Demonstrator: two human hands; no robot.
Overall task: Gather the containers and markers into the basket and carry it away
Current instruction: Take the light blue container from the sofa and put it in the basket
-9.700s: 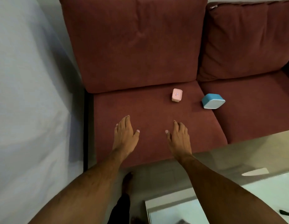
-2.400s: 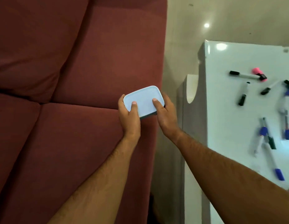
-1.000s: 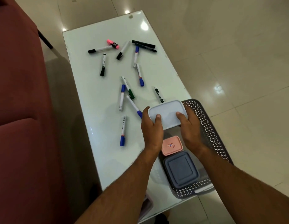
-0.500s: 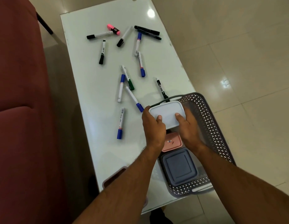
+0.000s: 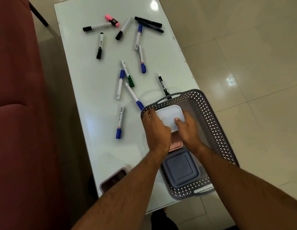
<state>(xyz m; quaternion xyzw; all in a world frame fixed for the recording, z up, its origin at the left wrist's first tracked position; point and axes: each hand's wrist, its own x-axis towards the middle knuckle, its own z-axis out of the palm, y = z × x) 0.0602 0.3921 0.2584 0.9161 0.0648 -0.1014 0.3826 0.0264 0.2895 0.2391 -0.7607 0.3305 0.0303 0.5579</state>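
A grey perforated basket (image 5: 212,120) stands on the near right corner of the white table (image 5: 98,77). Both hands hold a pale blue lidded container (image 5: 169,116) inside the basket's far end: my left hand (image 5: 157,130) grips its left side, my right hand (image 5: 187,130) its right side with the thumb on the lid. Behind the hands a pink container (image 5: 176,144) lies partly hidden, and a dark grey-blue container (image 5: 180,168) fills the basket's near end. Several markers lie scattered on the table, among them a blue-capped one (image 5: 120,122) and a pink highlighter (image 5: 112,20).
A dark red sofa (image 5: 16,113) runs along the left, close to the table. A brownish container (image 5: 113,180) shows at the table's near edge, below my left forearm. Glossy tiled floor (image 5: 244,55) lies to the right.
Both hands have lowered the pale blue container deeper into the basket's far end. The view has shifted slightly closer to the table.
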